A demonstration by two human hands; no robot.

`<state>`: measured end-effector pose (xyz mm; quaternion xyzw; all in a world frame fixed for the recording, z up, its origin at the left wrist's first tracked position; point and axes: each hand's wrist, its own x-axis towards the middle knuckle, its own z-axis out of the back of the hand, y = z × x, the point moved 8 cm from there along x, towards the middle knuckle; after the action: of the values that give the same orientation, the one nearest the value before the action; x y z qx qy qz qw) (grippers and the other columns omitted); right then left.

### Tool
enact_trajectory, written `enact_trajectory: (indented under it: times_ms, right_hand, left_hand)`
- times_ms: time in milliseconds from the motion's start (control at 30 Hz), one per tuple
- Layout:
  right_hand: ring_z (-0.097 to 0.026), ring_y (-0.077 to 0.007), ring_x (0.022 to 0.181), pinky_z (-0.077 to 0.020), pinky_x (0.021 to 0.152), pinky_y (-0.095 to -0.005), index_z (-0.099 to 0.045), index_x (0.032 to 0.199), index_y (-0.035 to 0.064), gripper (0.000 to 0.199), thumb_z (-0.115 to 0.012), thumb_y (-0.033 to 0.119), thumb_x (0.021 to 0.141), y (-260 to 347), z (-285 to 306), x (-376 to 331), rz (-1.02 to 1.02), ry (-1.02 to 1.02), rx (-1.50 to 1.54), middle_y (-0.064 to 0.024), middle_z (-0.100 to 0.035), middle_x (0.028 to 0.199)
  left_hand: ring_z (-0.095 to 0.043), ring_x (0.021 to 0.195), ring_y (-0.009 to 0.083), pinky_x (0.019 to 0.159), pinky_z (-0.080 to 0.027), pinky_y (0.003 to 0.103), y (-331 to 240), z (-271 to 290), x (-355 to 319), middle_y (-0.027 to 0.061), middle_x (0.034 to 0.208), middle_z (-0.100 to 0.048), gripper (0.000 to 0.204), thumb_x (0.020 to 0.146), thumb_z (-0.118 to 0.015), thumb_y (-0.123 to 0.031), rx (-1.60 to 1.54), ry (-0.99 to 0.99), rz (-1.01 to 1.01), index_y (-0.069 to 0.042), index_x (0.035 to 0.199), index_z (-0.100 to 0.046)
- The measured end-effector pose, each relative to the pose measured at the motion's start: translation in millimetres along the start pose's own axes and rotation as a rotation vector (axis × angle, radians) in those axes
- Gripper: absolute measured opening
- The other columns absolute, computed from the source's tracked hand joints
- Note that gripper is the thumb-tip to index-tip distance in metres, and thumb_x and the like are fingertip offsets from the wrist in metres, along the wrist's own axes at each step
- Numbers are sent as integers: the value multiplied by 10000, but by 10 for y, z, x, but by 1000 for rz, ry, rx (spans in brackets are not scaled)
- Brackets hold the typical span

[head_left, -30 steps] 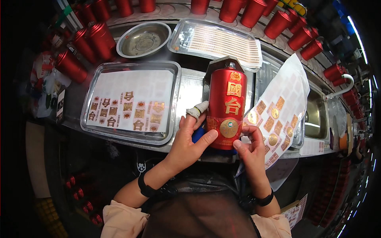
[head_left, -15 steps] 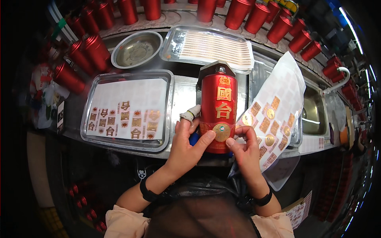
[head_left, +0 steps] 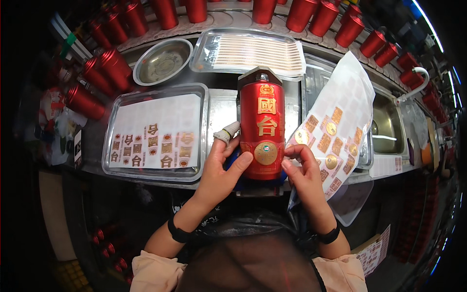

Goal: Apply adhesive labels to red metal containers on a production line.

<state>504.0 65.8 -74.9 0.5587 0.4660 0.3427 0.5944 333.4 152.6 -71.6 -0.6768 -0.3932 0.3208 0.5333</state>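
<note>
A red bottle with gold characters and a round gold medallion near its base lies in front of me, neck away, on a dark holder. My left hand grips its lower left side, thumb on the edge beside the medallion. One left finger wears a white wrapping. At the bottle's lower right edge, my right hand has its thumb and bent fingertips against the side. The decal sheet, printed with gold decals, lies beside and partly behind the right hand. Something blue shows under the bottle.
A metal tray with another decal sheet stands at left. Behind are a round metal bowl and a tray of striped strips. Red bottles line a curved conveyor at the back. A sink is at right.
My thumbs have slid from the medallion out to the bottle's side edges. The conveyor bottles have shifted right. My view has moved slightly.
</note>
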Motion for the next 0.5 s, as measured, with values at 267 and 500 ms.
enact_trajectory:
  times_ms: [267,500]
  right_hand:
    - [-534,-22,888,-438,722,-151,-534,1136,8,213,-583,51,933,-103,22,-31,-57,50,95,-20,-519,1124]
    - [-455,29,587,-369,532,-134,-515,1159,27,399,-739,103,837,-108,-8,-41,-33,17,45,-22,-551,1031]
  left_hand:
    - [-336,1400,259,1148,-258,367,12,-34,-94,148,1469,-375,748,887,-686,-130,97,108,-38,16,1477,-249]
    - [-337,1399,253,1141,-269,363,13,-33,-85,144,1469,-377,748,889,-684,-126,102,100,-60,13,1480,-247]
